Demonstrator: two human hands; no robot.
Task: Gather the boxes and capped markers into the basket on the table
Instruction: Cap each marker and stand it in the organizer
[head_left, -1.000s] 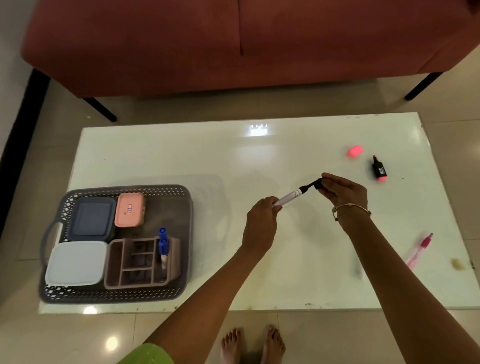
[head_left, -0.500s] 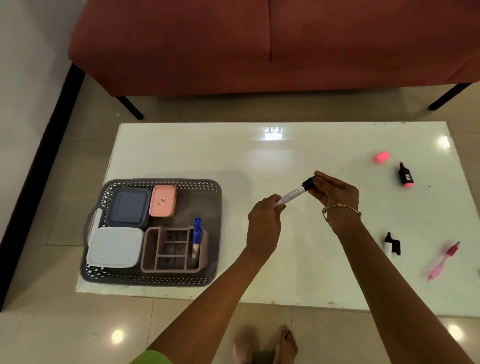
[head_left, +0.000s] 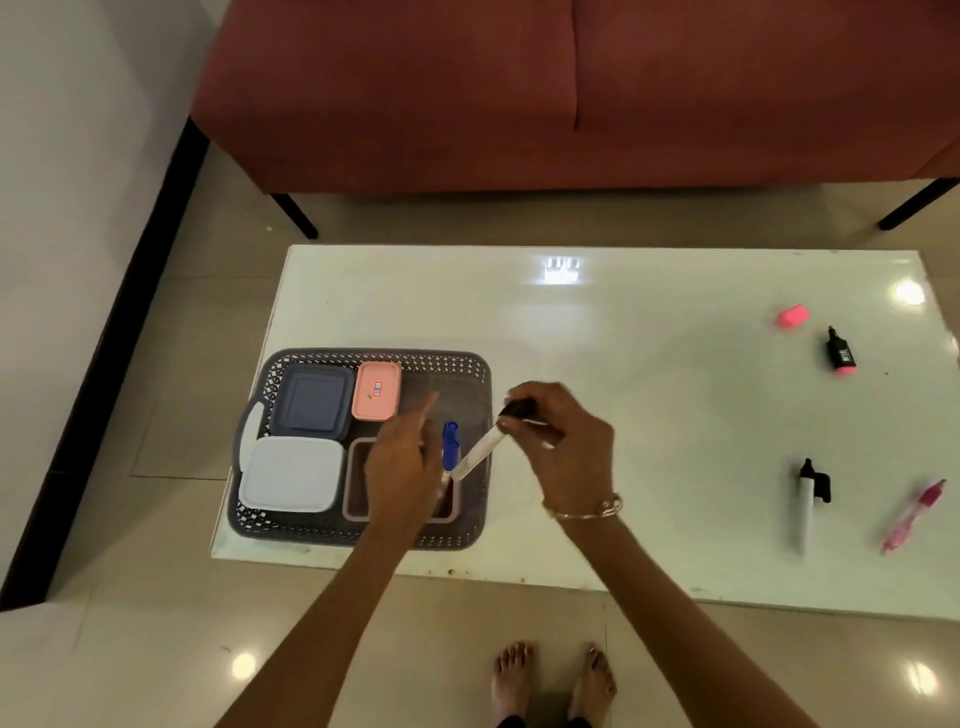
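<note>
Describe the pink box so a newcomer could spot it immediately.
Find the grey basket at the table's left end. The pink box lies in its far half, right of the dark blue box. It is the smallest box, the only pink one, with a small label on its lid.

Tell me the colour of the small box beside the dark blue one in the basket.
Pink, seen in the head view.

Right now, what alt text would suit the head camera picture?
A right hand lowers a black-capped marker toward a grey basket holding three boxes, while the left hand hovers open above it. More markers lie to the right on the white table.
</note>
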